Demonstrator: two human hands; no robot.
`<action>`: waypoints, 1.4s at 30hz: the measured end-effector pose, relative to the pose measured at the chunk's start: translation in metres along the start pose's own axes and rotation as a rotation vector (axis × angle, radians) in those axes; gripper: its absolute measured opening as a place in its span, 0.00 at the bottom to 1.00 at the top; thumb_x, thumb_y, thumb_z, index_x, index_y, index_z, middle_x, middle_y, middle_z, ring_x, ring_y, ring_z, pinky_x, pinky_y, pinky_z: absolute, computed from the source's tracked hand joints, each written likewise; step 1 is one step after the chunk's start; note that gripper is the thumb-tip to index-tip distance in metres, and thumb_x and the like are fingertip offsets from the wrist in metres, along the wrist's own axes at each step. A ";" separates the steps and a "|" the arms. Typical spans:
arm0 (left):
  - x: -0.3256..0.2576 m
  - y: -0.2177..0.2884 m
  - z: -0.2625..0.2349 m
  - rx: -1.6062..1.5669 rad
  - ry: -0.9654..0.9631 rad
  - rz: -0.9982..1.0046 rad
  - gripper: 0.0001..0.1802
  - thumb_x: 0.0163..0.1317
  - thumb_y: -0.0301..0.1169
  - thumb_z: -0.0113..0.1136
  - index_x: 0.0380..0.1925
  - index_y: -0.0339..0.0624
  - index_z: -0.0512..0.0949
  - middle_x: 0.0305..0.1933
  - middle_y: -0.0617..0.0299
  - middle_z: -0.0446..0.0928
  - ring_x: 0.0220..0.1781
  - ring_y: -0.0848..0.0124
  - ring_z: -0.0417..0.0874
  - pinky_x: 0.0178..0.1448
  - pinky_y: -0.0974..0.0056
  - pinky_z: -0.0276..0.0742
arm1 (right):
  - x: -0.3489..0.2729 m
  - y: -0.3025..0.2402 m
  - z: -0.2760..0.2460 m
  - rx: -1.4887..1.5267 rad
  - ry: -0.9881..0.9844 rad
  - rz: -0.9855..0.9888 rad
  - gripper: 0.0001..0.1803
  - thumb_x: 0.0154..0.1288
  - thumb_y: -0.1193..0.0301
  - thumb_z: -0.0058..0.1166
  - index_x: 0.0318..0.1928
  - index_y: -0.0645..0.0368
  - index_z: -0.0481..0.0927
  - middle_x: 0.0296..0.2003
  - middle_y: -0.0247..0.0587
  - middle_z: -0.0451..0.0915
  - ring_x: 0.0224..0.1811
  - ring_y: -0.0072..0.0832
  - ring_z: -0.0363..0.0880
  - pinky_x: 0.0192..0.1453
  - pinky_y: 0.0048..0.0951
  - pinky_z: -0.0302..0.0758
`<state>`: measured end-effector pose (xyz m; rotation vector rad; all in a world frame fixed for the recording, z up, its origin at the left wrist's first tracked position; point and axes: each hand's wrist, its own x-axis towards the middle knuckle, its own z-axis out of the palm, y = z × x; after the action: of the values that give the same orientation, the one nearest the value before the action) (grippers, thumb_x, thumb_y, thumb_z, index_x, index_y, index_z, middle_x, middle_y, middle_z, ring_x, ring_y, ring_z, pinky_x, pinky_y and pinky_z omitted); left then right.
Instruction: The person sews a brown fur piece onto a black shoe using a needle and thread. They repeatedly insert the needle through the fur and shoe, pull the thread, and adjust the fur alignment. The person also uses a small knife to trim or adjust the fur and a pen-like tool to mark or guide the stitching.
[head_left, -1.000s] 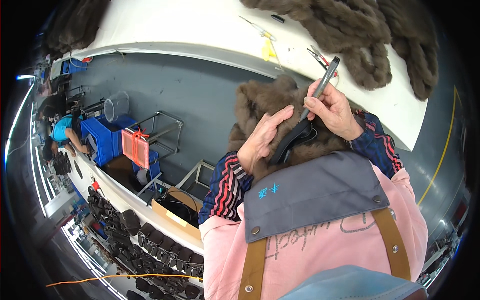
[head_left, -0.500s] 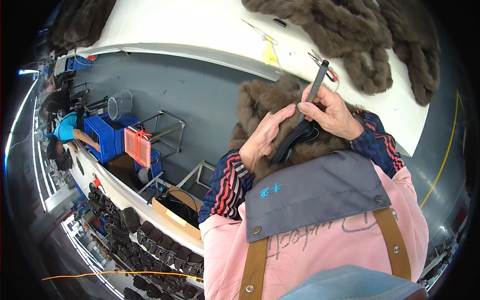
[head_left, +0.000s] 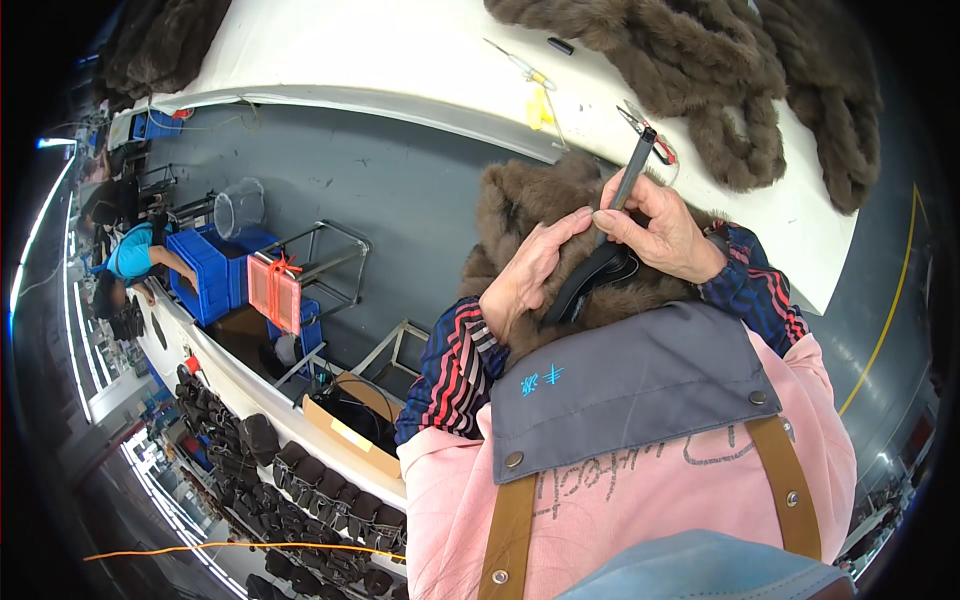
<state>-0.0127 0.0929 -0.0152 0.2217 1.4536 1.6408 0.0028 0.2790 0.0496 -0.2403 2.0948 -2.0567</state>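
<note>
My right hand (head_left: 660, 232) is closed round a dark marker pen (head_left: 634, 170), held upright and slanting, its upper end pointing away from me. The pen's lower end meets a piece of brown fur (head_left: 515, 205) in front of my chest; its tip is hidden by my fingers and thumb. My left hand (head_left: 535, 265) grips the same fur from the left, its fingers close together and reaching toward the pen. Between my hands a smooth black curved band (head_left: 585, 285) shows along an opening in the fur.
On the white table (head_left: 400, 50) lie more brown fur pieces (head_left: 690, 70), a black pen cap (head_left: 560, 46), a yellow-handled pointed tool (head_left: 530, 72) and small red-handled snips (head_left: 662, 150). Blue crates (head_left: 205, 275) and a metal frame (head_left: 345, 265) stand left. A person in blue (head_left: 130, 250) reaches into a crate.
The pen's upper end has dipped slightly toward me, and my right thumb has shifted a little left. My left hand keeps its place. The person at the left has moved an arm slightly.
</note>
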 end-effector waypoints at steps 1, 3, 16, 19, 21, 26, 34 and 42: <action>0.001 -0.011 -0.005 0.080 -0.040 0.097 0.34 0.48 0.44 0.50 0.55 0.36 0.62 0.60 0.54 0.62 0.62 0.63 0.60 0.65 0.62 0.50 | 0.000 0.000 0.000 -0.004 -0.003 -0.001 0.06 0.60 0.72 0.49 0.33 0.60 0.68 0.19 0.29 0.71 0.22 0.13 0.67 0.26 0.17 0.64; 0.003 -0.024 -0.012 0.104 -0.056 0.168 0.32 0.50 0.39 0.49 0.55 0.35 0.62 0.59 0.54 0.62 0.62 0.63 0.61 0.65 0.63 0.50 | 0.000 0.001 0.001 -0.012 -0.004 -0.001 0.06 0.60 0.72 0.49 0.33 0.60 0.68 0.19 0.30 0.71 0.22 0.14 0.67 0.26 0.17 0.64; 0.008 -0.022 -0.009 0.164 -0.069 0.324 0.51 0.39 0.64 0.48 0.54 0.30 0.61 0.55 0.49 0.66 0.61 0.59 0.62 0.64 0.62 0.52 | 0.000 0.002 -0.003 -0.045 -0.008 -0.011 0.06 0.61 0.71 0.49 0.34 0.59 0.67 0.19 0.30 0.71 0.22 0.14 0.67 0.25 0.18 0.63; 0.013 -0.032 -0.014 0.227 -0.100 0.350 0.62 0.25 0.72 0.48 0.55 0.32 0.61 0.57 0.49 0.65 0.62 0.57 0.60 0.65 0.60 0.49 | 0.000 0.002 -0.005 -0.050 -0.005 -0.007 0.06 0.60 0.71 0.49 0.34 0.60 0.68 0.19 0.30 0.71 0.22 0.14 0.67 0.25 0.17 0.63; 0.014 -0.032 -0.014 0.266 -0.082 0.229 0.64 0.21 0.72 0.48 0.56 0.33 0.60 0.58 0.48 0.63 0.63 0.57 0.59 0.66 0.59 0.46 | 0.000 0.003 -0.007 -0.051 0.002 0.001 0.06 0.60 0.71 0.49 0.34 0.60 0.68 0.20 0.30 0.71 0.22 0.13 0.67 0.25 0.17 0.63; 0.019 -0.048 -0.020 0.211 -0.070 0.120 0.62 0.23 0.72 0.46 0.57 0.38 0.59 0.60 0.49 0.60 0.64 0.58 0.58 0.66 0.53 0.43 | 0.003 0.004 -0.011 -0.033 0.012 0.012 0.06 0.60 0.72 0.49 0.33 0.60 0.69 0.20 0.30 0.72 0.22 0.13 0.67 0.24 0.17 0.63; 0.013 -0.032 -0.021 0.271 -0.099 0.444 0.55 0.29 0.65 0.52 0.58 0.41 0.59 0.61 0.51 0.59 0.64 0.58 0.58 0.66 0.49 0.40 | 0.006 0.005 -0.016 -0.004 0.059 0.043 0.06 0.60 0.72 0.49 0.33 0.60 0.69 0.20 0.30 0.72 0.22 0.13 0.68 0.25 0.17 0.64; 0.018 -0.031 -0.022 0.247 -0.131 0.381 0.59 0.24 0.67 0.52 0.58 0.41 0.59 0.61 0.51 0.59 0.65 0.58 0.57 0.65 0.48 0.40 | 0.008 0.010 -0.014 -0.028 0.033 0.001 0.06 0.60 0.71 0.49 0.33 0.60 0.69 0.19 0.30 0.72 0.21 0.14 0.69 0.25 0.17 0.64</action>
<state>-0.0220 0.0871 -0.0562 0.7717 1.5794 1.6998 -0.0085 0.2905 0.0395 -0.2101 2.1433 -2.0462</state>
